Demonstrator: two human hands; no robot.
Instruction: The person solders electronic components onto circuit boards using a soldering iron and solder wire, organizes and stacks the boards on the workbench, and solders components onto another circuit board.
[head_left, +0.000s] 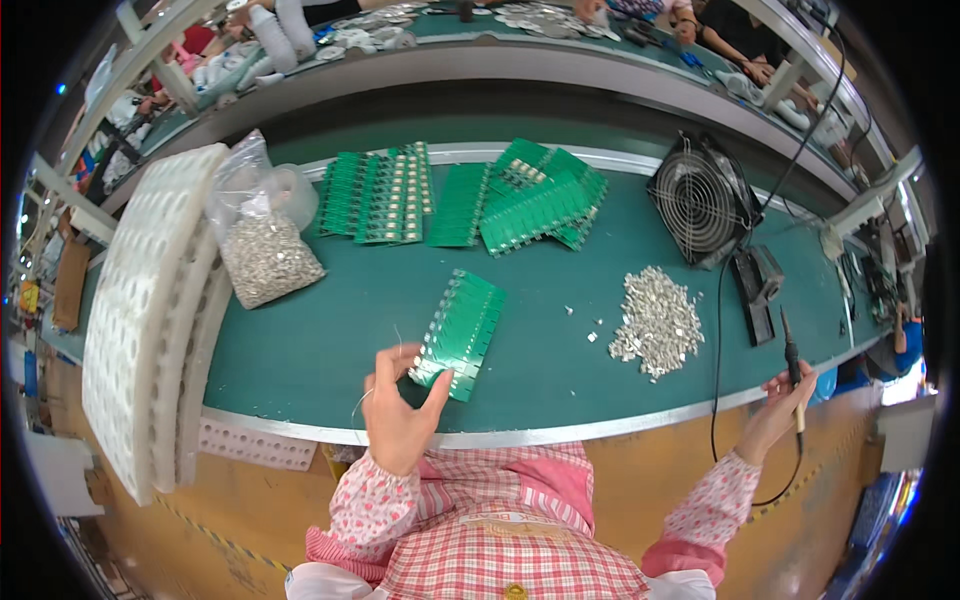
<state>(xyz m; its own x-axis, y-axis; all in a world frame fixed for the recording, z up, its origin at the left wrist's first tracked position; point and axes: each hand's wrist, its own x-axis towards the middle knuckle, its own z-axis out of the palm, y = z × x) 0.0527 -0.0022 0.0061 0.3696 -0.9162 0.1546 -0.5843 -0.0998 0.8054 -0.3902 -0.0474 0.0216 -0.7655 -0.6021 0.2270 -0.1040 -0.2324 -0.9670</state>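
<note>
A green circuit board panel (468, 318) lies at the middle of the bench, with small shiny parts along its left edge. My left hand (400, 425) grips its near end, thumb on the face and fingers at the left edge. A thin wire loops beside those fingers; I cannot tell whether they hold it. Over at the bench's right front edge, my right hand (770, 412) is closed around a soldering iron (792, 355), whose tip points up and away from me. Between the hands sits a pile of small silvery metal pieces (655, 325), touched by neither.
Green board panels (545, 205) lie stacked at the back. A bag of small metal parts (262, 255) leans near white perforated foam sheets (140, 320) on the left. At right stand a fan (697, 200) and an iron stand (757, 285); the iron's cord hangs past the front edge.
</note>
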